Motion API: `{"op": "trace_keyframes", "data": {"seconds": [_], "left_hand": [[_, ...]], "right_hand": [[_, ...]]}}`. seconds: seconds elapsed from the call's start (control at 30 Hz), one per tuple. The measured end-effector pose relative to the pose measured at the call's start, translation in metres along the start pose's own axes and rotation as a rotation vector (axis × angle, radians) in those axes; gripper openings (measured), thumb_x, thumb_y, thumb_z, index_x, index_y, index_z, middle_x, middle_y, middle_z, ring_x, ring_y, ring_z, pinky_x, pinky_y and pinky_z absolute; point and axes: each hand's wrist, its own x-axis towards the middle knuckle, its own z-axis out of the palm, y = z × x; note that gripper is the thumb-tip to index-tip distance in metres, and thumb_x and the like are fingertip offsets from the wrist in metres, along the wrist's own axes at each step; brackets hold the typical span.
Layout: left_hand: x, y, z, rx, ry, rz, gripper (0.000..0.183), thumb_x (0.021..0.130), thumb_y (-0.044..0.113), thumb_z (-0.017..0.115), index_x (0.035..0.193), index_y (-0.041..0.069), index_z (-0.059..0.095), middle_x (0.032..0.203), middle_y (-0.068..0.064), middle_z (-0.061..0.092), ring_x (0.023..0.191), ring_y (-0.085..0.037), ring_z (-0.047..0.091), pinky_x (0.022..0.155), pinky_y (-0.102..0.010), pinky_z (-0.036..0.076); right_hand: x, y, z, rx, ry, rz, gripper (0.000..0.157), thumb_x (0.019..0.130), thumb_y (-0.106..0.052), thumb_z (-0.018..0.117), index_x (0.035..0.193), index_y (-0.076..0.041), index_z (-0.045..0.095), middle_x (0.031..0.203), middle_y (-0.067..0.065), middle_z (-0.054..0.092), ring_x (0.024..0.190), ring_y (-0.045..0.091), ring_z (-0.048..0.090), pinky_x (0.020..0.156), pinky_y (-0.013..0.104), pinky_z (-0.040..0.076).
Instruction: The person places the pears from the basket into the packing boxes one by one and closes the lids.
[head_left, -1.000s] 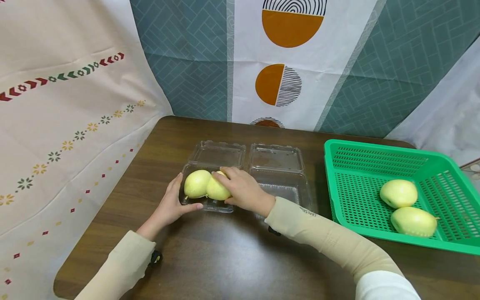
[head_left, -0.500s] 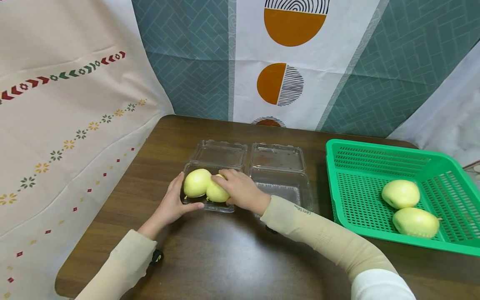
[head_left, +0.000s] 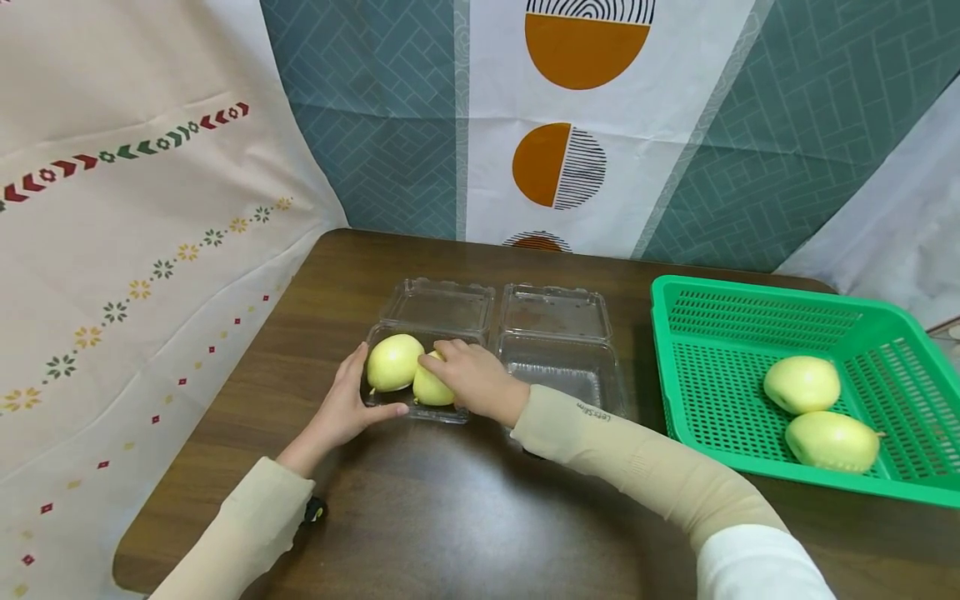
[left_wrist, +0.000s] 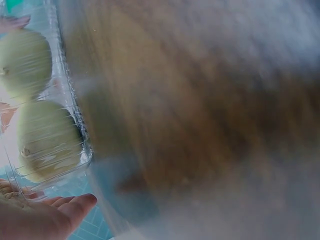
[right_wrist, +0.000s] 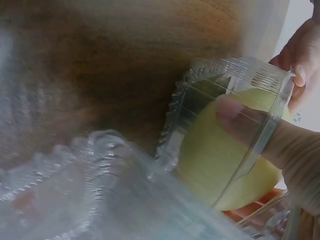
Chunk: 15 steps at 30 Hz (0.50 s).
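Observation:
In the head view, two pale yellow pears sit side by side in the left clear plastic clamshell box [head_left: 442, 414], its lid [head_left: 438, 305] folded back. My right hand [head_left: 476, 377] grips the right pear [head_left: 431, 387] from above and the right, and its thumb shows on that pear in the right wrist view. The left pear [head_left: 393, 363] leans close against it. My left hand [head_left: 347, 410] rests along the box's left end, fingers extended and thumb pointing across the front edge. Through the box wall, the left wrist view shows both pears low inside.
A second clear clamshell box [head_left: 558, 371] stands open just right of the first, partly behind my right forearm. To the right is a green plastic basket [head_left: 712, 400] with two more pears [head_left: 832, 441] in it. Patterned cloths hang behind and left of the wooden table [head_left: 450, 517].
The right pear has shifted slightly toward the front of the box, with my right hand turning on it. My left hand stays at the box's left end.

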Motion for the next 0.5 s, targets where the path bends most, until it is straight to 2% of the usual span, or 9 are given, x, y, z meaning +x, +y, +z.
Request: {"op": "trace_keyframes", "data": {"seconds": [0.13, 0.23, 0.5], "left_hand": [[0.0007, 0.0002, 0.0007, 0.002, 0.006, 0.012, 0.118, 0.072, 0.035, 0.083, 0.149, -0.008, 0.005, 0.156, -0.027, 0.008, 0.142, -0.045, 0.011, 0.11, -0.063, 0.021], [0.0011, 0.0012, 0.0001, 0.002, 0.011, 0.017, 0.117, 0.072, 0.034, 0.083, 0.149, -0.008, 0.006, 0.155, -0.028, 0.008, 0.142, -0.045, 0.011, 0.11, -0.062, 0.021], [-0.0009, 0.0004, -0.0007, 0.003, 0.003, 0.01, 0.117, 0.072, 0.035, 0.083, 0.149, -0.008, 0.005, 0.156, -0.027, 0.008, 0.142, -0.045, 0.011, 0.109, -0.063, 0.021]], "right_hand": [[0.0023, -0.002, 0.0001, -0.064, 0.001, -0.012, 0.061, 0.07, -0.012, 0.082, 0.124, -0.015, 0.055, 0.112, 0.006, 0.059, 0.1, 0.022, 0.059, 0.082, 0.032, 0.053], [0.0035, -0.0025, -0.0014, -0.079, -0.005, -0.018, 0.06, 0.07, -0.012, 0.082, 0.124, -0.015, 0.056, 0.112, 0.006, 0.059, 0.097, 0.021, 0.059, 0.079, 0.032, 0.053], [0.0052, -0.0032, -0.0044, -0.087, -0.043, -0.003, 0.075, 0.065, -0.023, 0.088, 0.131, -0.015, 0.054, 0.12, 0.007, 0.059, 0.102, 0.022, 0.059, 0.085, 0.032, 0.053]]}}
